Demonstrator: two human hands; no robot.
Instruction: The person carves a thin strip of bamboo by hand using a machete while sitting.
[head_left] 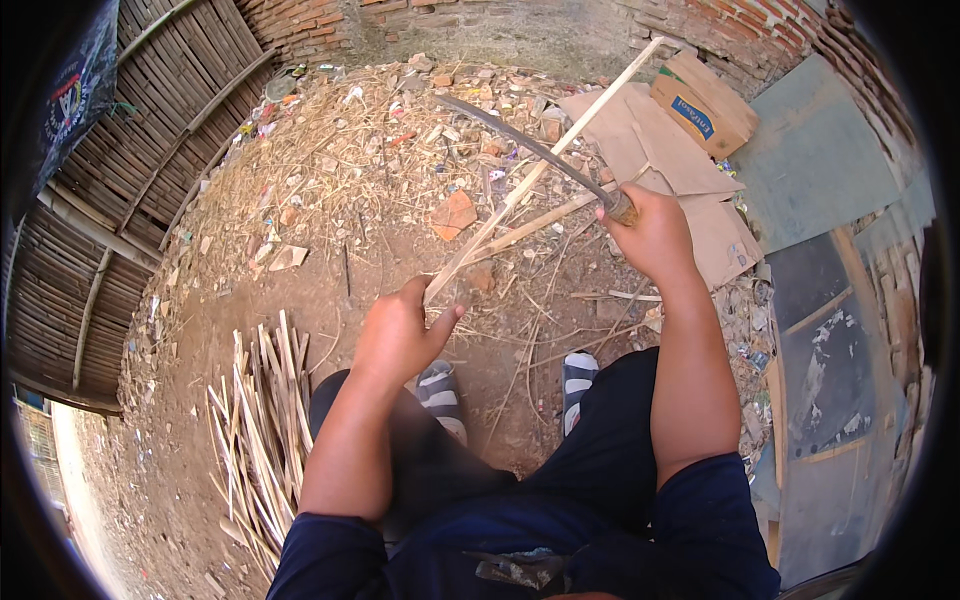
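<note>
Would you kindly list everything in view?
Stick: one, pale, centre
Curved blade: one, grey, across stick
Strip: one, tan, near blade
Stick pile: uncounted, pale, lower left
Box: one, brown, upper right
Cardboard: several, brown, near box
Sheets: several, grey, right
Bamboo wall: one, brown, left
Banner: one, dark, upper left
Brickwork: uncounted, reddish, top
Debris: uncounted, mixed, upper centre
Footwear: two, striped grey, lower centre
Trousers: one pair, dark, bottom
Sleeves: two, navy, bottom
Left hand: one, bare, on stick
Right hand: one, bare, on handle
</note>
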